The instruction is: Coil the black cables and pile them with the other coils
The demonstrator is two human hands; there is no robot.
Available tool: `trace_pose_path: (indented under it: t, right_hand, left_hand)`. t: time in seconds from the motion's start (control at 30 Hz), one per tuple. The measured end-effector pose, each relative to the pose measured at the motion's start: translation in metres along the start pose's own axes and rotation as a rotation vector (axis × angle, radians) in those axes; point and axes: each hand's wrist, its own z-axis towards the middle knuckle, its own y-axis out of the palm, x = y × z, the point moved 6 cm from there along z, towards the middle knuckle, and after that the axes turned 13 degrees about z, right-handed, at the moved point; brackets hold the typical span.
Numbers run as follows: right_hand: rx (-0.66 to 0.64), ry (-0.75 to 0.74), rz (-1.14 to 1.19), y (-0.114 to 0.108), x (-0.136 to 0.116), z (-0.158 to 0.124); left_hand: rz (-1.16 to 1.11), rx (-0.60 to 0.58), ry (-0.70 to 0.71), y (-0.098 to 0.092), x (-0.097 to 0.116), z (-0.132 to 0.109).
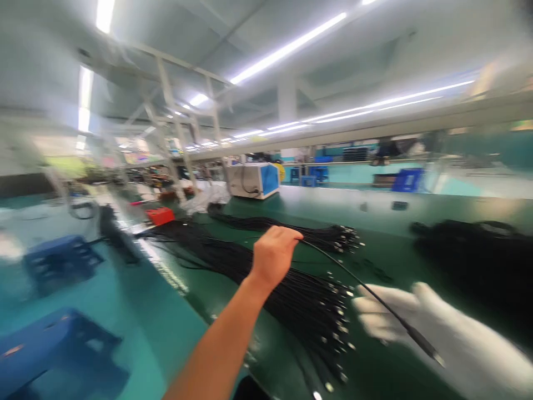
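My bare left hand (275, 253) reaches forward over the green table (375, 222) and is closed around one thin black cable (345, 270). The cable runs down to the right and crosses my right hand (400, 316), which wears a white glove. Its plug end (428, 350) lies over the glove. The gloved fingers point left and are blurred, so their grip on the cable is unclear. Under my left hand lies a thick bundle of black cables (291, 294) with metal-tipped ends. A second bundle (320, 234) lies just beyond it.
A dark heap of cables (470, 250) sits at the right. A red box (160, 215) and a white and blue machine (254, 179) stand farther back. Blue stools (58, 258) stand on the teal floor at the left, and a blue crate (408, 179) sits far off.
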Motion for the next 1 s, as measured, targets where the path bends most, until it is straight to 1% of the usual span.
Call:
trace_pose_path:
  t: [0.03, 0.07, 0.1, 0.13, 0.17, 0.2, 0.27, 0.3, 0.33, 0.37, 0.4, 0.47, 0.53, 0.63, 0.67, 0.73, 0.8, 0.83, 0.9, 0.93, 1.0]
  right_hand:
    - [-0.082, 0.087, 0.079, 0.009, 0.009, -0.002]
    - [-0.198, 0.144, 0.123, 0.017, 0.017, -0.004]
    - [-0.287, 0.190, 0.137, 0.022, 0.025, -0.004]
    - [-0.347, 0.271, 0.157, 0.024, 0.035, -0.004]
    - [-0.384, 0.327, 0.222, 0.022, 0.043, -0.002]
    - [-0.413, 0.365, 0.282, 0.020, 0.051, -0.001]
    - [-0.459, 0.421, 0.383, 0.015, 0.062, 0.001]
    - [-0.479, 0.441, 0.419, 0.013, 0.067, 0.001]
    - [-0.498, 0.463, 0.446, 0.012, 0.071, 0.000]
    - [-0.513, 0.489, 0.465, 0.012, 0.075, -0.001]
    - [-0.524, 0.513, 0.475, 0.011, 0.078, -0.002]
    - [-0.528, 0.544, 0.469, 0.010, 0.084, -0.004]
    - [-0.500, 0.540, 0.466, 0.009, 0.086, -0.005]
    - [-0.441, 0.441, 0.493, 0.007, 0.078, -0.006]
    - [-0.450, 0.388, 0.499, 0.007, 0.070, -0.007]
    - [-0.508, 0.227, 0.515, 0.008, 0.045, -0.013]
    - [-0.528, 0.022, 0.551, 0.004, 0.014, -0.019]
    - [-0.500, -0.071, 0.572, 0.000, -0.002, -0.021]
    - [-0.413, -0.203, 0.617, -0.010, -0.027, -0.024]
    - [-0.378, -0.239, 0.631, -0.014, -0.036, -0.025]
    - [-0.330, -0.293, 0.642, -0.020, -0.049, -0.025]
  left_hand:
    - [-0.032, 0.019, 0.005, -0.002, 0.008, 0.003]
    - [-0.060, 0.026, 0.009, -0.002, 0.014, 0.004]
    - [-0.079, 0.019, 0.017, -0.001, 0.021, 0.005]
    - [-0.082, -0.013, 0.039, 0.002, 0.029, 0.004]
    - [-0.095, -0.077, 0.083, 0.006, 0.039, 0.001]
    - [-0.129, -0.170, 0.144, 0.011, 0.052, -0.003]
    - [-0.265, -0.417, 0.293, 0.022, 0.079, -0.018]
    - [-0.358, -0.536, 0.353, 0.026, 0.093, -0.027]
    - [-0.441, -0.630, 0.390, 0.029, 0.103, -0.034]
    - [-0.505, -0.692, 0.407, 0.031, 0.112, -0.038]
    - [-0.548, -0.721, 0.407, 0.032, 0.117, -0.040]
    - [-0.592, -0.714, 0.392, 0.034, 0.124, -0.039]
    - [-0.608, -0.674, 0.375, 0.037, 0.128, -0.037]
    - [-0.610, -0.605, 0.340, 0.045, 0.128, -0.037]
    - [-0.590, -0.590, 0.323, 0.050, 0.126, -0.039]
    - [-0.482, -0.571, 0.285, 0.064, 0.114, -0.046]
    - [-0.284, -0.540, 0.255, 0.077, 0.098, -0.054]
    - [-0.177, -0.510, 0.255, 0.082, 0.091, -0.059]
    - [-0.025, -0.422, 0.291, 0.084, 0.085, -0.070]
    - [0.018, -0.371, 0.325, 0.083, 0.086, -0.077]
    - [0.075, -0.268, 0.412, 0.075, 0.095, -0.094]
